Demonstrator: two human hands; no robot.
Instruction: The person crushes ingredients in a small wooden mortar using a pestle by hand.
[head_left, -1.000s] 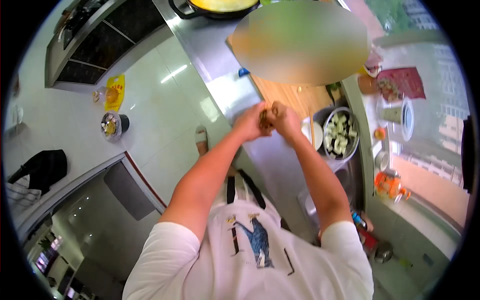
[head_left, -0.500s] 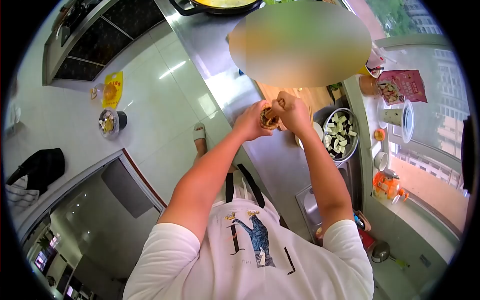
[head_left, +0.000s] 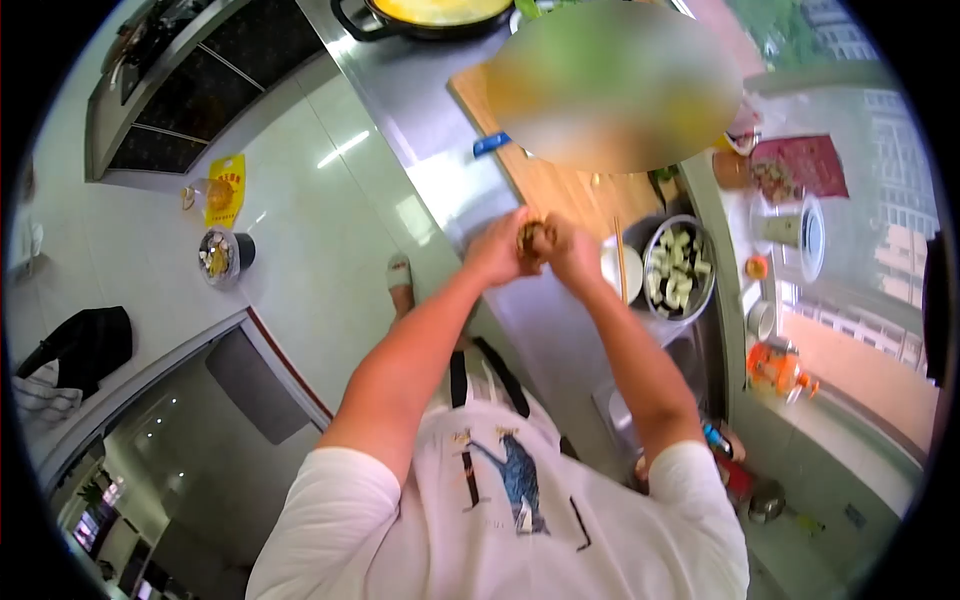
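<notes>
Near the front edge of the metal counter, my left hand (head_left: pixel 496 252) is closed round a small brown vessel (head_left: pixel 528 236) with a dark, patterned inside. My right hand (head_left: pixel 568 256) is right beside it, closed round a brown stick-like tool that is mostly hidden by the fingers and reaches the vessel's mouth. What lies inside the vessel is too small to tell. A wooden cutting board (head_left: pixel 572 196) is just beyond both hands. To the right are a white bowl (head_left: pixel 612 268) with chopsticks (head_left: pixel 620 250) across it and a metal bowl (head_left: pixel 704 292) of cut pale pieces.
A black pan (head_left: pixel 375 32) with yellow contents is at the top. A blue object (head_left: pixel 491 144) touches the board's left edge. The sink (head_left: pixel 618 410) is at the lower right. A pink packet (head_left: pixel 800 166) and an orange bottle (head_left: pixel 776 370) stand by the window. Part of the board area is blurred.
Compared with half a second ago, my right hand has lowered towards my left hand, and less of the brown tool shows. The view has shifted slightly, revealing more of the board and the blue object.
</notes>
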